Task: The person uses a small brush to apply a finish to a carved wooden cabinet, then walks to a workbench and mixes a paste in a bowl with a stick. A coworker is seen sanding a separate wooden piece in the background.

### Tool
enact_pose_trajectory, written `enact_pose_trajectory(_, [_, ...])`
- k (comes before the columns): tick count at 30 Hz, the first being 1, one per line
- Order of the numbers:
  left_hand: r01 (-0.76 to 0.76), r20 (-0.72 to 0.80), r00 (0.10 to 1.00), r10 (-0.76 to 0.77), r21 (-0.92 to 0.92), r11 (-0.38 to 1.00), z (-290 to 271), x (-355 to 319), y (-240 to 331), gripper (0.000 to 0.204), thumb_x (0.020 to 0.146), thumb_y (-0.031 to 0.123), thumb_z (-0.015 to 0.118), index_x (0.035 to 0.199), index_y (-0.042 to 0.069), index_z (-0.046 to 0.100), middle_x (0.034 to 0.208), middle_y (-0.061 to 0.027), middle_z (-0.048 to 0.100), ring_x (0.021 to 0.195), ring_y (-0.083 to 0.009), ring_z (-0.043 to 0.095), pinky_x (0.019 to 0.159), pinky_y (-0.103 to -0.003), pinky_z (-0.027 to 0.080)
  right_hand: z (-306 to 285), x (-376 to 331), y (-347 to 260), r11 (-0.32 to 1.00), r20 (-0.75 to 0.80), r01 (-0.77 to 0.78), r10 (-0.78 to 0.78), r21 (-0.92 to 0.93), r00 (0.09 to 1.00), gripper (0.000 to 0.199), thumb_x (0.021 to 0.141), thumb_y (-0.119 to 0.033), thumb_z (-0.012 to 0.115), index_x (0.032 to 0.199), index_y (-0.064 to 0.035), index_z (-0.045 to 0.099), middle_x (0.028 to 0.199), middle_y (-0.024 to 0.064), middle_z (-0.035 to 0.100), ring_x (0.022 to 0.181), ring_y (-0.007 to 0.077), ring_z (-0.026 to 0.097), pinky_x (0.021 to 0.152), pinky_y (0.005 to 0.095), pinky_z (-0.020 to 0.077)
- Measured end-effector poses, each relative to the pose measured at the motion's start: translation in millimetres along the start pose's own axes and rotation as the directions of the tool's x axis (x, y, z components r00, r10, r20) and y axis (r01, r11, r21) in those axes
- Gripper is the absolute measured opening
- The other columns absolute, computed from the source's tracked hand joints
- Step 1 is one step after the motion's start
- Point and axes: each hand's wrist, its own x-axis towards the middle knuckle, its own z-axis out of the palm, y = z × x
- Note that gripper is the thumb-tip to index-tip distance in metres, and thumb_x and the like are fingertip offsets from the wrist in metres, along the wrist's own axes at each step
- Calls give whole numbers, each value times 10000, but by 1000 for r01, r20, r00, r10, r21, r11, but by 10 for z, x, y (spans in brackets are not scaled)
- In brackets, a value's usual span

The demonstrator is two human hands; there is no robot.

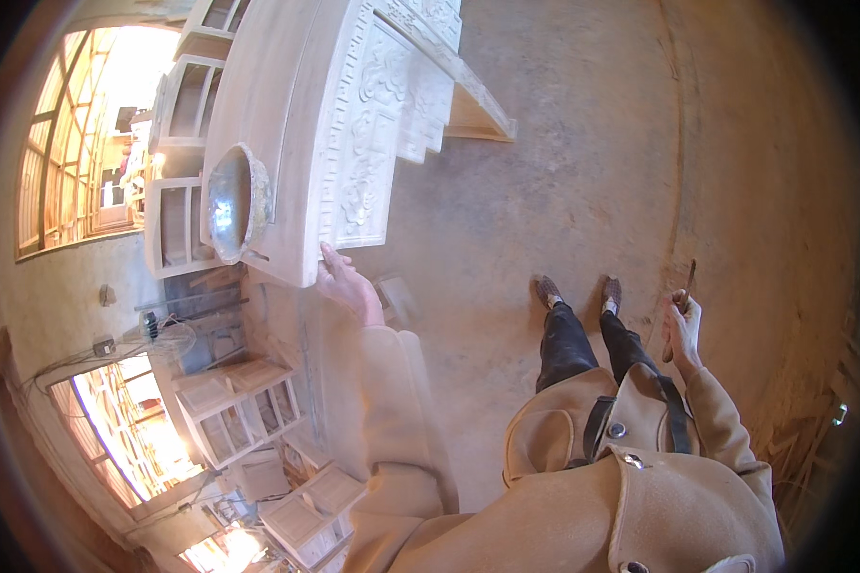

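A pale carved wooden cabinet [287,105] with relief panels stands at the upper left. My left hand [352,288] is at its near corner, fingers stretched out and touching the edge below the top. On the top rests a round, worn basin [260,205], with a short handle-like end showing by its near rim. Out to the right, my right hand [681,329] is closed around a thin, dark, stick-like tool [691,274]. The tool sticks out above and below the fist; its exact kind cannot be made out. Nothing else is near that hand.
Several unfinished wooden cabinets with framed openings stand along the left, one cabinet [242,406] beneath a bright window [129,430]. A slanted wooden leg [483,105] juts from the carved piece. My shoes [547,289] stand on the dusty concrete floor [564,191]. Wood pieces [812,458] lie at the lower right.
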Motion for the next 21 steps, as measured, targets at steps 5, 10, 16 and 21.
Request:
enact_pose_trajectory(5, [-108, 3, 994, 111, 240, 965, -27, -17, 34, 444, 1018, 303, 503, 752, -47, 566, 648, -106, 529, 622, -215, 494, 597, -369, 395, 18, 13, -10, 1000, 9, 13, -13, -6, 1000, 190, 925, -171, 634, 818, -111, 489, 602, -58, 412, 423, 39, 363, 379, 221, 262])
enact_pose_trajectory(10, [-272, 79, 959, 271, 511, 815, -106, -137, -13, 354, 1005, 227, 496, 810, -58, 576, 730, -160, 585, 691, -311, 545, 663, -427, 421, 3, 11, -9, 1000, 8, -28, 28, 3, 1000, 195, 929, -176, 629, 812, -104, 491, 602, -52, 415, 420, 42, 364, 380, 221, 264])
enact_pose_trajectory(16, [-205, 234, 969, 79, 583, 787, -337, -329, -67, 268, 991, 231, 524, 935, -15, 614, 837, -169, 613, 777, -329, 583, 712, -447, 423, -3, 15, -4, 999, 26, -35, 34, 8, 999, 180, 927, -171, 625, 819, -101, 498, 591, -48, 421, 416, 48, 374, 374, 227, 268])
enact_pose_trajectory(21, [-663, 396, 709, 584, 656, 360, -392, -330, 25, 220, 952, 184, 594, 1133, 71, 645, 860, -106, 588, 797, -261, 574, 716, -409, 416, -12, 30, 5, 999, 1, 21, -21, -31, 1000, 181, 925, -174, 625, 818, -101, 499, 588, -45, 423, 408, 53, 386, 368, 230, 268])
